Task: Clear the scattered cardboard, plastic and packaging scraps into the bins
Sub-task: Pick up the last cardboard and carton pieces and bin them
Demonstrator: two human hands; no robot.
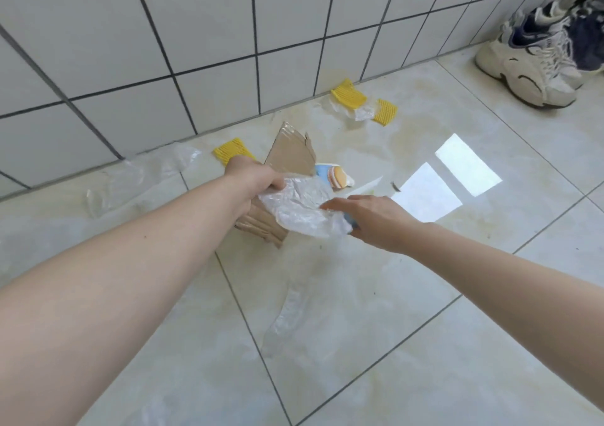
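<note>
Floor (376, 311): glossy pale tiles with dark grout, stained yellowish near the wall, two bright window reflections at right. Wall (196, 33): white square tiles, dark grout. A pair of sneakers (529, 63) stands at the wall, far right.

Scraps on the floor: one yellow foam net (233, 149) at the wall base just beyond the left hand; two more foam nets (349, 94) with clear plastic between them further right along the wall; a clear film (130, 177) at left near the wall; a clear strip (287, 314) in the foreground between the forearms; a printed wrapper (335, 175) and a white sliver just beyond the hands.

Left hand (251, 177): fingers curled, gripping brown cardboard (291, 154) together with a crumpled plastic sheet (300, 206), held above the floor.

Right hand (372, 216): palm down on the plastic sheet's right edge, fingers bent onto it; a blue item shows beneath the hand. Whether the fingers pinch the sheet or merely rest on it, I cannot tell.
</note>
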